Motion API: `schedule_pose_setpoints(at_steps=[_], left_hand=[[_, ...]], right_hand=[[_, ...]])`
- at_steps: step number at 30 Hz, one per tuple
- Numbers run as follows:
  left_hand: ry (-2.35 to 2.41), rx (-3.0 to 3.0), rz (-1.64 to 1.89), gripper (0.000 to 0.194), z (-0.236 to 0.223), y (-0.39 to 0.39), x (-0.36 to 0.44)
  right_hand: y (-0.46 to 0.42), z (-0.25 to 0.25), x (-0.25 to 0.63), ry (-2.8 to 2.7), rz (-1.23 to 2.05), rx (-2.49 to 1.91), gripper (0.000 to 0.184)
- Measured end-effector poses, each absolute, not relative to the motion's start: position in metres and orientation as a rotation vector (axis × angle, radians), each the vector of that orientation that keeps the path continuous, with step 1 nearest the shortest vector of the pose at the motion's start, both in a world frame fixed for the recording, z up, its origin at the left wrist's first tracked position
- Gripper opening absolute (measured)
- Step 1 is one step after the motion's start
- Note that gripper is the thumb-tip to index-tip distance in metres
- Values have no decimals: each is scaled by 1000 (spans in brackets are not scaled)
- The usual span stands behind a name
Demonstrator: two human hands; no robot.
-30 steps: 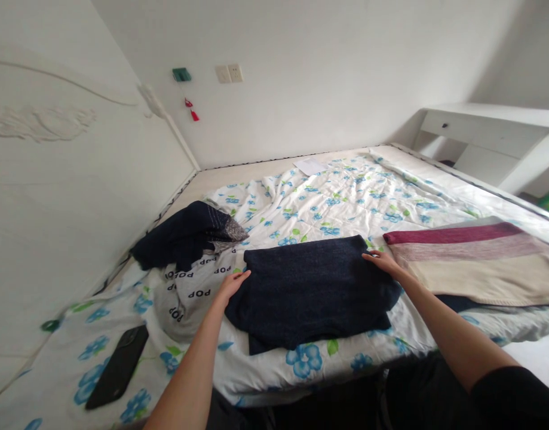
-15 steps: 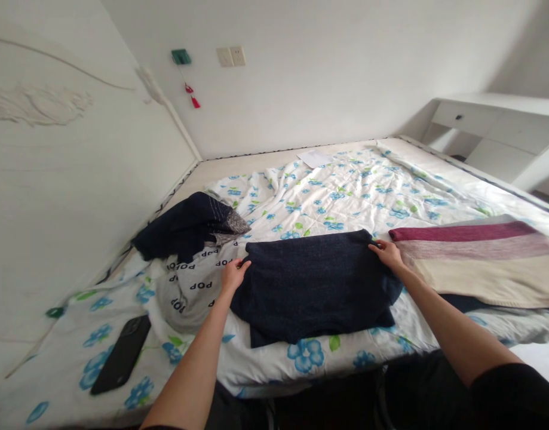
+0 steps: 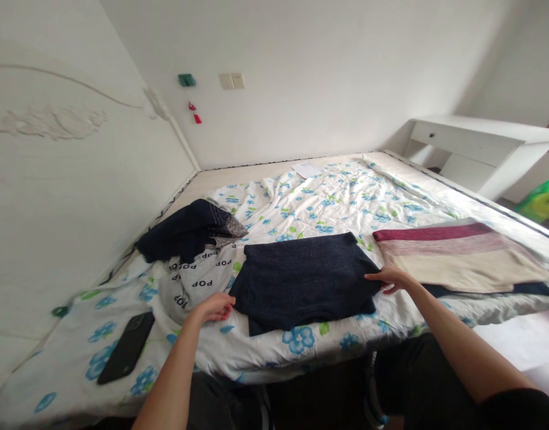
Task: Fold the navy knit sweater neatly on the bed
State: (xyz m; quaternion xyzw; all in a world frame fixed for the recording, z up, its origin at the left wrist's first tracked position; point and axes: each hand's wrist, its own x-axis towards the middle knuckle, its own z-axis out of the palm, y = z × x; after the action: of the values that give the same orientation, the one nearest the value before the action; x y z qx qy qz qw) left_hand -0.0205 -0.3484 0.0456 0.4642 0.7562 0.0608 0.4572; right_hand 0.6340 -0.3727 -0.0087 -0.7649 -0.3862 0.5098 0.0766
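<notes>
Head view: a navy top [image 3: 305, 283] is lying spread near the front edge of the bed, on a flowered sheet [image 3: 323, 206]. Taking the top as the clock's centre, the left hand [image 3: 217, 307] is resting between 8 and 9 o'clock, its fingers curling at the cloth's edge; whether they are gripping it, I cannot tell. At 3 o'clock the right hand [image 3: 390, 278] is pinching the other edge between thumb and fingers. A grey garment [image 3: 200, 283] is lying at 9 o'clock, with a dark garment [image 3: 180, 230] partly covering it toward 10. A striped sweater [image 3: 453, 263] is spreading out beyond the right hand, near 3. A phone [image 3: 126, 347] is lying toward 8, and paper [image 3: 306, 170] is lying at 12.
</notes>
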Motion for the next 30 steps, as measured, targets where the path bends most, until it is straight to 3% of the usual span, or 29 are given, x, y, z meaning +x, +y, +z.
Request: schedule_pose_setpoints(at_steps=[5,15,22,30], left_hand=[[1578,1076,-166,53,51,-405,-16],[1656,1490,-130,60,43,-428,50],[1586,1462,-210,72,60,-444,17],[1591,1488,-429,62,59,-448,10]], right_hand=[[-425,5,620,-1150,1957,-2094,51],[-446,5,579,-1319,1738,-2180,44],[-458,23,625,-1297,1757,-2067,47],[-465,20,623,-1446,1728,-2388,43]])
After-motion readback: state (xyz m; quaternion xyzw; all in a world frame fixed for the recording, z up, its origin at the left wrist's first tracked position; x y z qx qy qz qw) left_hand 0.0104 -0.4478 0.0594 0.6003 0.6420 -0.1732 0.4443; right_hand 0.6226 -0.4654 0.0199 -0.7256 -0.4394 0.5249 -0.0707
